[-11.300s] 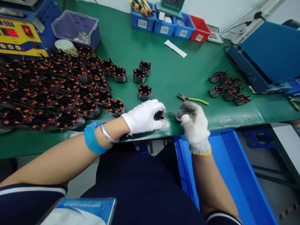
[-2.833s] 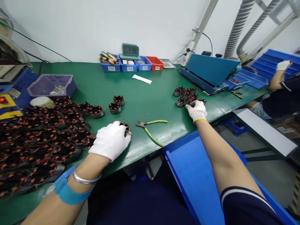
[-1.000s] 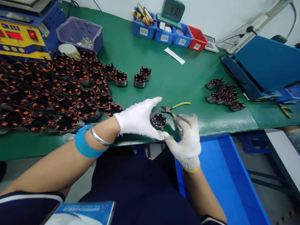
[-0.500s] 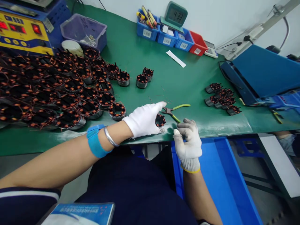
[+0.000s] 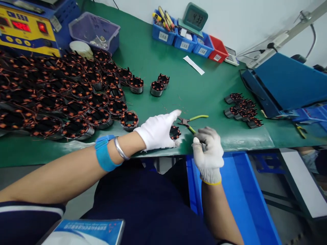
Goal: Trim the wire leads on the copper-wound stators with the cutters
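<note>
My left hand (image 5: 158, 131), in a white glove, holds a small black stator with copper windings (image 5: 174, 132) just above the front edge of the green mat (image 5: 199, 92). Its forefinger points forward. My right hand (image 5: 208, 148), in a knitted glove, hovers just right of the stator with thumb and fingers pinched together; what they pinch is too fine to make out. Green-handled cutters (image 5: 191, 120) lie on the mat right behind both hands.
Several wound stators fill the left of the mat (image 5: 63, 95); two (image 5: 159, 84) stand apart in the middle, and a small group (image 5: 241, 109) lies at right. Blue and red bins (image 5: 189, 39), a clock, a yellow-faced machine (image 5: 22, 29), a blue tray (image 5: 240, 197) below.
My right hand has risen slightly toward the mat's edge and pinched tighter beside the stator. Earlier it set a stator down in the right-hand group while my left hand picked this one up.
</note>
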Demonstrator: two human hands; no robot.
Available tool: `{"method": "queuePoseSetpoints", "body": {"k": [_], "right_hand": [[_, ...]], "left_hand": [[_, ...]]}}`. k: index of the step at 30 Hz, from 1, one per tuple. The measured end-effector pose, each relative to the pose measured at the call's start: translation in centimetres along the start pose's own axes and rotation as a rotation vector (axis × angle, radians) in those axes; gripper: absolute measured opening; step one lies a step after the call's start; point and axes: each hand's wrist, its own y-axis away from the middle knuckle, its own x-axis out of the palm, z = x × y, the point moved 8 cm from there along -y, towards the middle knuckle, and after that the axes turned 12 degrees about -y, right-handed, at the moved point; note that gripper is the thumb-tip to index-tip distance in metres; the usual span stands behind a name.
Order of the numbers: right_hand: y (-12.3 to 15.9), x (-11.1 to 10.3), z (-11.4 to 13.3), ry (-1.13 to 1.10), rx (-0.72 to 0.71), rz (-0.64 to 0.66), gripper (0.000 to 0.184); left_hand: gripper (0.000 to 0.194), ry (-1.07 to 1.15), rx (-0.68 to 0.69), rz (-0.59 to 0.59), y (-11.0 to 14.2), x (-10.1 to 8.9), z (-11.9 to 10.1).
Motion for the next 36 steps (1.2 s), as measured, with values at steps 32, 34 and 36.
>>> {"method": "queuePoseSetpoints", "body": {"k": [32,34,36], "right_hand": [[-3.0,5.5,0.7,0.148,-0.172,0.39,0.009],[-3.0,5.0,1.1,0.176,-0.149,0.385,0.008],[-2.6,4.5,1.5,0.204,-0.091,0.386,0.007]], "left_hand": [[0.11,0.129,0.188,0.151,-0.1,-0.3,0.3],[0.107,0.121,0.207,0.158,-0.1,-0.3,0.1],[0.104,0.11,0.224,0.159,-0.1,-0.2,-0.1]]}}
